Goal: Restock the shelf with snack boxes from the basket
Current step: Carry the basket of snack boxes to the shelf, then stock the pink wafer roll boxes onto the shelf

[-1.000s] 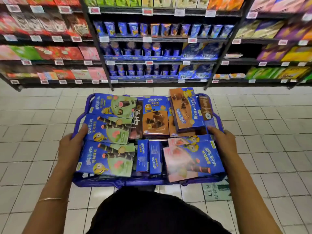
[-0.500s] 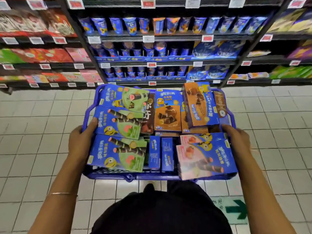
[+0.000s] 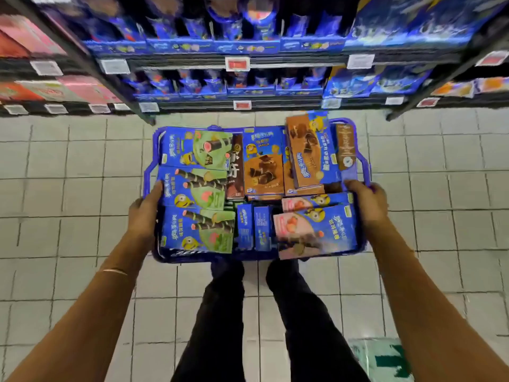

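Note:
A blue plastic basket (image 3: 148,175) is held low in front of me, above the tiled floor. My left hand (image 3: 143,213) grips its left rim and my right hand (image 3: 366,205) grips its right rim. Inside lie several snack boxes: blue-and-green ones (image 3: 192,188) on the left, brown chocolate ones (image 3: 264,161) at the back, a pink-and-blue one (image 3: 314,230) at the front right. The shelf (image 3: 248,62) with blue snack cups and boxes stands just beyond the basket, blurred.
Red and pink packets (image 3: 68,89) fill the shelf bay to the left. Orange packs (image 3: 454,88) lie on the bay to the right. My legs (image 3: 261,312) stand under the basket. A green arrow sticker (image 3: 385,359) marks the floor at lower right.
The view has tilted down and the shelf is closer. The basket has dropped lower, away from my body, and my legs now show beneath it. Both hands keep their grip.

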